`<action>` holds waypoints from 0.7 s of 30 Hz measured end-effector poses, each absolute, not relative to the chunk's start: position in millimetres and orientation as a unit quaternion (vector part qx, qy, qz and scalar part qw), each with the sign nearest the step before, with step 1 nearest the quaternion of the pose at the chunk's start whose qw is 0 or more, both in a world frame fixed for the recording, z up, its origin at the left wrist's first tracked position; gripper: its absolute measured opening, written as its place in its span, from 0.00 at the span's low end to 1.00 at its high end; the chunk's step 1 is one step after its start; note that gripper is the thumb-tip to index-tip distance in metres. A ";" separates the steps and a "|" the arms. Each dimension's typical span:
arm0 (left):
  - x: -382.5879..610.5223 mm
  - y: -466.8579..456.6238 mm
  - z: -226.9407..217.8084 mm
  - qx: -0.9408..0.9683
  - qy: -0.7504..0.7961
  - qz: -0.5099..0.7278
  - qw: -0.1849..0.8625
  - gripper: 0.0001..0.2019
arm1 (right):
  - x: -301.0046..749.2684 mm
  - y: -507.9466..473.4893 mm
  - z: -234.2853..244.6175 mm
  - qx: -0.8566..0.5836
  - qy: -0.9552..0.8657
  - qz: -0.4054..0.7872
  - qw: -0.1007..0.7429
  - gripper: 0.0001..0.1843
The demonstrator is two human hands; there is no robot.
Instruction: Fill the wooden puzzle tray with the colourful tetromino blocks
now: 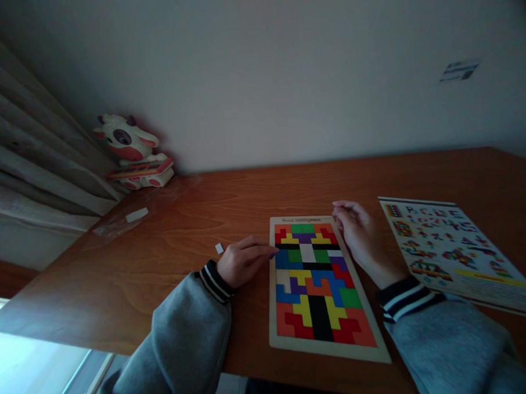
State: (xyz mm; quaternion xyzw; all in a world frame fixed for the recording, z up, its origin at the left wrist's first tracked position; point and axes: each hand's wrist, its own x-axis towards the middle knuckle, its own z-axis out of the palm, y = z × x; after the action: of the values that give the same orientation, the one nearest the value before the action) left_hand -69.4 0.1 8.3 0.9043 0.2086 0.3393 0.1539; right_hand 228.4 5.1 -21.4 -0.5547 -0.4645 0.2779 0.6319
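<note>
A flat wooden tray puzzle [330,349] lies on the table in front of me, filled with coloured block pieces in red, yellow, green, blue, purple, orange, white and black. My left hand [245,260] rests at its left side, fingers stretched out and their tips at the frame's upper left edge. A small purple spot shows at those fingertips; I cannot make out what it is. Beside the upper right corner, my right hand [357,230] stands on its side with loosely bent fingers and nothing visible in them. Its fingertips are close to the frame; contact is unclear.
A printed puzzle sheet [457,243] lies to the right, near my right sleeve. A small white piece [219,248] sits beyond my left wrist. At the far left are a cow toy [132,150], clear plastic with a white label [137,214], and a curtain [29,137].
</note>
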 end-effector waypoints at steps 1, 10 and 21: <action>-69.4 -1.1 8.9 0.906 0.200 0.333 0.167 0.13 | 230.7 6.7 -22.0 -0.556 -0.458 0.274 0.637 0.14; -61.5 -4.8 5.7 0.927 0.124 0.284 0.211 0.12 | 230.5 8.9 -21.3 -0.560 -0.444 0.277 0.642 0.13; -60.6 -8.7 11.2 0.947 0.103 0.239 0.188 0.10 | 229.2 6.4 -18.9 -0.562 -0.450 0.278 0.635 0.14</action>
State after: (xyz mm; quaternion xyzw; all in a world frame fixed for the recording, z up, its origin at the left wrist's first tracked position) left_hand -60.6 -8.7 11.2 0.9470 0.1030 0.2394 0.1881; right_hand 229.2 6.4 -18.9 -0.5623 -0.4502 0.2785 0.6353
